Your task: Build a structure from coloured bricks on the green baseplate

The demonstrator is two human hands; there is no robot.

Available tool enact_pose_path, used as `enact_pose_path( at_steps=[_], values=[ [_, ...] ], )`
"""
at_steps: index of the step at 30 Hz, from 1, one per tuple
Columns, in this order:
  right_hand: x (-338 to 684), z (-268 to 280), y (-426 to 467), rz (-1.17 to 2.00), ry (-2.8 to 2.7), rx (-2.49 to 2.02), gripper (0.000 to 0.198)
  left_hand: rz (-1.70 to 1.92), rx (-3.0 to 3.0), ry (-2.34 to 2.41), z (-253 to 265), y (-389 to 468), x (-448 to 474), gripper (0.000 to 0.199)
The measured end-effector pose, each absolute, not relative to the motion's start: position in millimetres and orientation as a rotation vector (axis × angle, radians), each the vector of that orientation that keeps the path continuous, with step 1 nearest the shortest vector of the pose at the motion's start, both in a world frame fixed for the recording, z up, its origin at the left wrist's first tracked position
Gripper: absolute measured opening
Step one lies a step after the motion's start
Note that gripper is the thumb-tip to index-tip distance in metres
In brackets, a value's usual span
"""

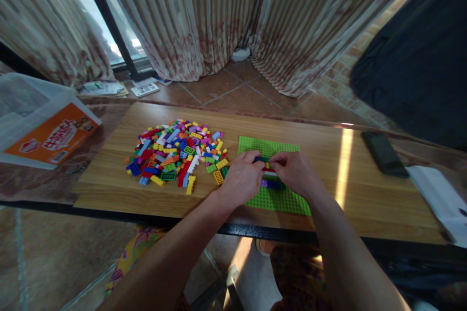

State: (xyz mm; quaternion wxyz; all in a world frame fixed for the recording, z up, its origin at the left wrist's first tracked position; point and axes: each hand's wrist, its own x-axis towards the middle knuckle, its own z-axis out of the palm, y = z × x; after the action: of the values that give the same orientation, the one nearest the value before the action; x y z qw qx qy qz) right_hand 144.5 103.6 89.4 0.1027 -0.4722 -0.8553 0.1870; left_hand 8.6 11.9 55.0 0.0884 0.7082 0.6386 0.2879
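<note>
A green studded baseplate (284, 203) lies flat on the wooden board. Rows of toy building bricks are on its middle, among them a purple brick (268, 183), a red and white row and a small yellow brick (268, 165). My left hand (243, 177) comes in from the left, its curled fingers closed against the left end of these bricks, by a dark blue one. From the right, my right hand (295, 173) pinches at the other end of the top rows. Its fingertips partly hide which brick they hold.
Left of the baseplate is a heap of loose, many-coloured bricks (175, 150). A clear plastic box (47, 121) with an orange label stands at far left. Toward the right lie a dark phone-like object (385, 154) and white paper (438, 199). Curtains (219, 19) hang behind.
</note>
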Motion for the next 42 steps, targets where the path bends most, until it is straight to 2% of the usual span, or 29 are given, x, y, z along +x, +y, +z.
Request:
enact_pose_path(
  at_steps=[20,42],
  values=[
    [145,88,111,0.689,-2.496,-1.413,0.020,0.822,2.127,1.911,55,12,9,0.024],
    [143,97,115,0.699,-2.573,-1.441,0.020,0.812,2.148,1.915,55,12,10,0.026]
  ],
)
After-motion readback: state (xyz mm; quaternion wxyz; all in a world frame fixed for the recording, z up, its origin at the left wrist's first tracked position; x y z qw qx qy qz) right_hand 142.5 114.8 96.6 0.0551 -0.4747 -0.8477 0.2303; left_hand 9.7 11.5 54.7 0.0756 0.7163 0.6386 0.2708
